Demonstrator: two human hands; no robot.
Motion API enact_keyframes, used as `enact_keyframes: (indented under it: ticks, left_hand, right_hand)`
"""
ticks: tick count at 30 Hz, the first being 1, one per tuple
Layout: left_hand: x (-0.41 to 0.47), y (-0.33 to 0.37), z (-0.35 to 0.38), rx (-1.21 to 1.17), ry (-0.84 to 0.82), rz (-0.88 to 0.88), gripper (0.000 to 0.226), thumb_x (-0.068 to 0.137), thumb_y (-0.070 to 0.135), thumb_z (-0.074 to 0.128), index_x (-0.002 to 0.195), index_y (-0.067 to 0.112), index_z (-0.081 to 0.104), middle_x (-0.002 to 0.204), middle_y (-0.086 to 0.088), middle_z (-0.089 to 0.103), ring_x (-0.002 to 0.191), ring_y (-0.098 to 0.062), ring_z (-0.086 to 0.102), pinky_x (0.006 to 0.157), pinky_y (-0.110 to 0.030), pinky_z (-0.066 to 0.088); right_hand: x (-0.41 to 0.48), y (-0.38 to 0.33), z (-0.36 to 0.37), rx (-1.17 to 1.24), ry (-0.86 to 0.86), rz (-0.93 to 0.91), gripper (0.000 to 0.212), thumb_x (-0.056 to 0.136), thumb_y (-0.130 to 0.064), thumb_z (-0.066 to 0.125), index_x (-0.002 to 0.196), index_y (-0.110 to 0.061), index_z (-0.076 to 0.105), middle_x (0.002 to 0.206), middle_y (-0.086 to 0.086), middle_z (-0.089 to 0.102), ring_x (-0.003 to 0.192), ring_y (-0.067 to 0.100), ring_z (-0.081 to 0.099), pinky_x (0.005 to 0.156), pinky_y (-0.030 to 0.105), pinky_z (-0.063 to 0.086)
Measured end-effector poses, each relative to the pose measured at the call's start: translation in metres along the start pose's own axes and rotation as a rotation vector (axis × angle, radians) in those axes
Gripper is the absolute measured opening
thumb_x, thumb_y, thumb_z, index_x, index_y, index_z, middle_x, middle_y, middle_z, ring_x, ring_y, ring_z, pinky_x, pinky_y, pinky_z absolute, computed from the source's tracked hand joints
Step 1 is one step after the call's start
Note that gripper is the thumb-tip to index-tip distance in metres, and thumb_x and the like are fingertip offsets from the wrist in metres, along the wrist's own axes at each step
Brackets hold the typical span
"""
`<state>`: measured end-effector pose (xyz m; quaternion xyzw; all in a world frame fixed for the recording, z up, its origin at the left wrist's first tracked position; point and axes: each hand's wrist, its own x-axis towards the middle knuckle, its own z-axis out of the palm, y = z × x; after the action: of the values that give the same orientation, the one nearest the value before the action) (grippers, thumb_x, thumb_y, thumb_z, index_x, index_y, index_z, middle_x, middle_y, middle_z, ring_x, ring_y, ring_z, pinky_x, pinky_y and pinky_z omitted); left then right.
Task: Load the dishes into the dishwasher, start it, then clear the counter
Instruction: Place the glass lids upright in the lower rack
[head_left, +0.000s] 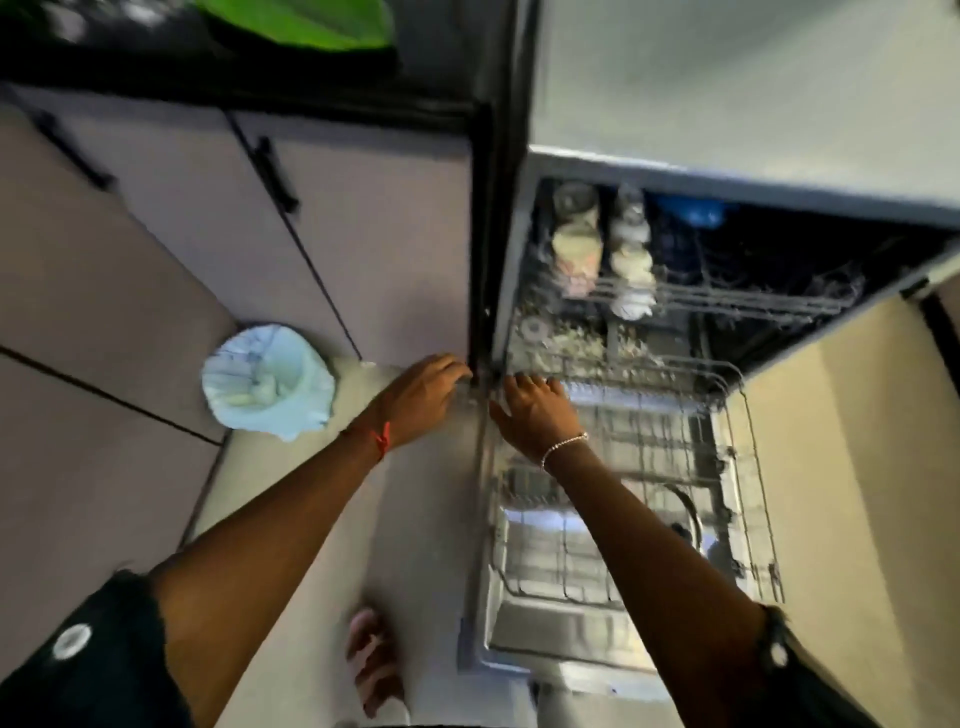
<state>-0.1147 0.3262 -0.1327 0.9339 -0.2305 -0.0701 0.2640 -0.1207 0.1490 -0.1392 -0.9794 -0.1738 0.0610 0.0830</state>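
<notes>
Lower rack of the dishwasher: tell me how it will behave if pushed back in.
The lower rack is open wire, so probably stiff and light for its size. Its pulled-out end looks lightly loaded, so it should slide in easily over the open door. Blurred items at its far end might rattle if it is shoved hard.

Floor (322, 519): pale tile. At 9 o'clock from frame centre, a small bin (267, 382) with a pale liner stands on it, just beside the cabinet fronts (156, 234). Bare foot (374, 660) at 6 o'clock. Lower rack (649, 441) sits over the open door (545, 670), 4 o'clock. Upper rack (727, 301), 2 o'clock: pale cups (631, 260) in two rows at its left end, detail blurred.
</notes>
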Motion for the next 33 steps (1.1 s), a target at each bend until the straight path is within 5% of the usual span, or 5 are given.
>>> enact_keyframes:
  ticks: [3,6,14,26,33]
  left_hand:
    - [-0.035,-0.029,-0.087,0.05,0.082,-0.007,0.038,0.073,0.002,0.035,0.096,-0.007,0.064,0.096,-0.025,0.065,0.095,-0.03,0.061,0.091,-0.025,0.032]
    - [-0.073,-0.054,-0.18,0.09,0.25,-0.122,0.04,0.076,-0.001,0.039,0.11,-0.006,0.06,0.118,-0.022,0.059,0.114,-0.03,0.055,0.101,-0.022,0.029]
    - [-0.173,-0.109,-0.39,0.314,0.452,-0.305,0.032,0.086,0.001,0.045,0.115,0.005,0.058,0.121,-0.013,0.057,0.117,-0.026,0.051,0.096,-0.029,0.034]
    - [-0.184,-0.182,-0.516,0.336,0.551,-0.444,0.028,0.085,0.001,0.047,0.109,0.003,0.062,0.117,-0.015,0.061,0.11,-0.029,0.055,0.09,-0.031,0.04]
    - [-0.129,-0.273,-0.569,0.278,0.519,-0.586,0.044,0.075,0.02,0.039,0.108,0.005,0.063,0.113,-0.016,0.063,0.104,-0.03,0.059,0.086,-0.039,0.047]
  right_hand:
    - [0.042,-0.072,-0.06,-0.007,0.045,-0.158,0.023,0.086,-0.02,0.055,0.089,0.002,0.062,0.09,0.022,0.065,0.084,0.036,0.065,0.08,0.044,0.045]
    - [0.081,-0.146,-0.123,-0.107,-0.002,-0.221,0.032,0.096,-0.026,0.039,0.108,-0.003,0.057,0.115,0.018,0.06,0.106,0.034,0.057,0.088,0.037,0.04]
    - [0.171,-0.312,-0.249,-0.143,0.045,-0.5,0.031,0.095,-0.027,0.043,0.106,-0.004,0.061,0.113,0.022,0.058,0.107,0.036,0.054,0.086,0.038,0.042]
    - [0.31,-0.403,-0.315,-0.023,-0.003,-0.551,0.026,0.09,-0.025,0.051,0.098,-0.004,0.065,0.109,0.021,0.06,0.105,0.032,0.055,0.08,0.032,0.041]
    - [0.445,-0.423,-0.333,0.063,-0.075,-0.554,0.026,0.09,-0.021,0.052,0.093,0.002,0.064,0.098,0.023,0.061,0.089,0.033,0.061,0.078,0.034,0.046]
